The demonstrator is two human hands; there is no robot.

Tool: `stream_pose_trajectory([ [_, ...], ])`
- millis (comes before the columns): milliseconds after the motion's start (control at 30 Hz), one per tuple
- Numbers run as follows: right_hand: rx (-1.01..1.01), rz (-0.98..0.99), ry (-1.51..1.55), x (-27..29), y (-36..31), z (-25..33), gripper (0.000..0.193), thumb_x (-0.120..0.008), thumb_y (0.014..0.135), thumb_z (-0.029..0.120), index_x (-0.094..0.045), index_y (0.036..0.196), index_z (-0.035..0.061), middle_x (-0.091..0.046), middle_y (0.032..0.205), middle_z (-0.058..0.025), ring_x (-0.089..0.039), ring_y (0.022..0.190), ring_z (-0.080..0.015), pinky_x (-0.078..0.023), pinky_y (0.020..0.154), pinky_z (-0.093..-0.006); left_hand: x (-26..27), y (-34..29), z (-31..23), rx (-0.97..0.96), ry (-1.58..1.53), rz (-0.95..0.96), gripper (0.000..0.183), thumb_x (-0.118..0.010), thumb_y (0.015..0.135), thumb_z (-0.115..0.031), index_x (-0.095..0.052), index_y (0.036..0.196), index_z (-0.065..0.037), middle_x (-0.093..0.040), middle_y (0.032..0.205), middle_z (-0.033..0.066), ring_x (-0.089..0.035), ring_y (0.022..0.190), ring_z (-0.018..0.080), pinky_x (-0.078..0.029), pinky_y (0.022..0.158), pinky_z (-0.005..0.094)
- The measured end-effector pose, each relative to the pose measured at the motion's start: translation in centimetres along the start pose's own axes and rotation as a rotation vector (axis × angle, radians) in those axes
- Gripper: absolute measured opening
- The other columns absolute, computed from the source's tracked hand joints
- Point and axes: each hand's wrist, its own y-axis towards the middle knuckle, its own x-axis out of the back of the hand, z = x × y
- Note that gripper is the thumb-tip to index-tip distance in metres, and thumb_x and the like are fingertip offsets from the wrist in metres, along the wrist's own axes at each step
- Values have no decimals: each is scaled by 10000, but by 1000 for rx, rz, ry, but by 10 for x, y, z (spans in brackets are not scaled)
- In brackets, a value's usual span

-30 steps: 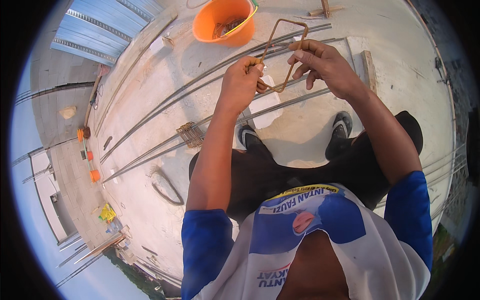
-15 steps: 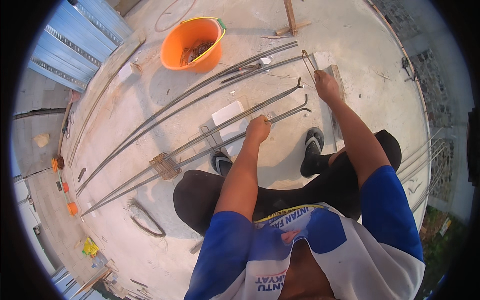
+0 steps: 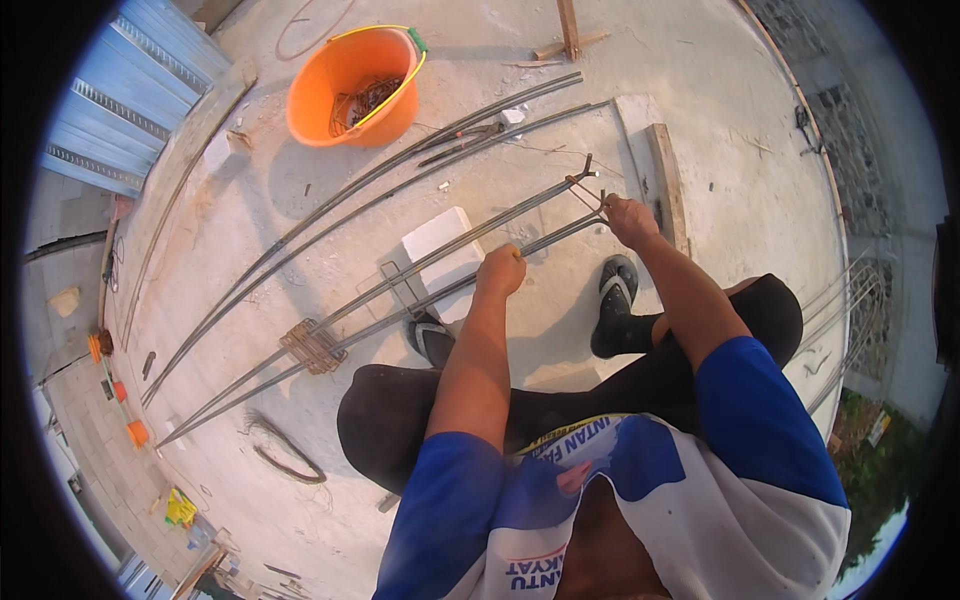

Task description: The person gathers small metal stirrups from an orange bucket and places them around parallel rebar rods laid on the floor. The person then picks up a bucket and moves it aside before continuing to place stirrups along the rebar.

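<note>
My left hand (image 3: 502,270) is closed around the nearer of two long steel reinforcing bars (image 3: 562,234). Between the fingers of my right hand (image 3: 632,222) is a thin rectangular wire stirrup (image 3: 588,196), which lies at the bent ends of the bars. Whether it encircles both bars is hard to make out. Farther left along the same bars stand a single stirrup (image 3: 402,288) and a tight bundle of stirrups (image 3: 313,346). A white block (image 3: 437,240) lies beneath the bars.
Beyond the bars stands an orange bucket (image 3: 310,95) with rusty metal pieces inside. More long bars (image 3: 330,208) and pincers (image 3: 462,140) lie before it. A wooden plank (image 3: 667,190) is right of my sandalled foot (image 3: 616,290). A wire coil (image 3: 285,455) rests at left.
My right hand has come down and toward the left, bringing the stirrup from the air to the bent bar ends. My left hand keeps its hold on the bar.
</note>
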Motion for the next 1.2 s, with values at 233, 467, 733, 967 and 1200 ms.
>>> stream_pose_trajectory([
  [233, -85, 41, 50, -4, -8, 2, 217, -578, 873, 203, -575, 987, 18, -675, 894, -229, -662, 866, -404, -525, 760, -486, 1, 2, -4, -32, 14, 25, 267, -593, 851, -259, -664, 1056, -103, -673, 1096, 158, -621, 1058, 342, -492, 904, 431],
  [467, -138, 91, 157, -28, -17, 31, 214, -576, 840, 200, -612, 934, 11, -669, 916, -236, -645, 880, -425, -508, 780, -496, 7, -6, 4, 20, -42, 10, 261, -598, 851, -267, -668, 1044, -107, -677, 1090, 155, -628, 1048, 338, -492, 910, 428],
  [733, 24, 140, 255, -75, 2, 40, 201, -617, 855, 179, -677, 896, -8, -635, 942, -196, -645, 881, -367, -527, 768, -447, 7, -5, 11, 49, -53, 28, 256, -597, 854, -271, -667, 1036, -104, -679, 1075, 159, -632, 1038, 344, -495, 906, 429],
  [967, 96, 40, 160, -62, 1, 56, 261, -665, 839, 259, -639, 880, 2, -667, 802, -198, -675, 800, -341, -539, 721, -436, -14, 6, 39, 20, 5, -38, 258, -608, 852, -278, -665, 1031, -101, -678, 1078, 160, -628, 1044, 343, -493, 907, 431],
  [1200, -81, -270, 383, 10, 44, 64, 278, -595, 875, 289, -648, 870, 17, -674, 847, -207, -652, 821, -391, -508, 743, -455, -5, -5, 35, 15, -75, -84, 252, -628, 844, -274, -666, 1008, -87, -678, 1048, 173, -628, 1020, 357, -495, 882, 438],
])
